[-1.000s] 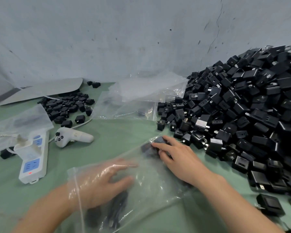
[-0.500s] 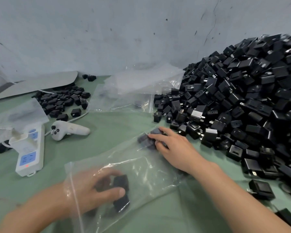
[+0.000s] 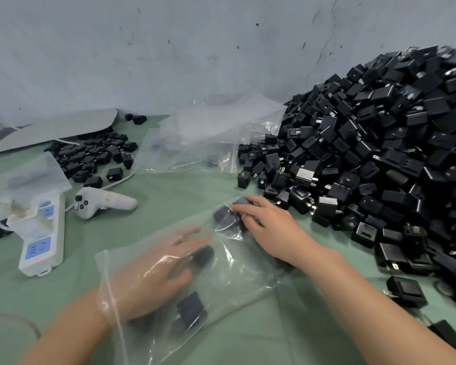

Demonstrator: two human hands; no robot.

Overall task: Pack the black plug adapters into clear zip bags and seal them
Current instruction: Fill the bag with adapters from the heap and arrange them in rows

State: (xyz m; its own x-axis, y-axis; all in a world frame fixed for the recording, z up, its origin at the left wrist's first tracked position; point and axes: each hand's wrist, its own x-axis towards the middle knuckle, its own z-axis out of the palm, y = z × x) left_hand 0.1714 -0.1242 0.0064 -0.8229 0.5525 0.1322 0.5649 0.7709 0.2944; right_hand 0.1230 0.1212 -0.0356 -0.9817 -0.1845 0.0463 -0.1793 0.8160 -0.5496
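Now the left hand (image 3: 153, 275), inside the clear bag (image 3: 248, 272), spreads flat after dropping an adapter (image 3: 191, 310), while the right hand (image 3: 271, 230) still pinches the bag's corner; packing continues.

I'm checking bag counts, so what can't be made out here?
All in the head view:
- Adapters in the bag: the left hand, glare and blur hide the count.
- Left hand's grip: blurred behind the plastic.
- Right hand: thumb hidden under the palm, so pinch or press is unclear.
- Bag's near end: cut off by the bottom edge.
- Pile: cut off by the right edge.
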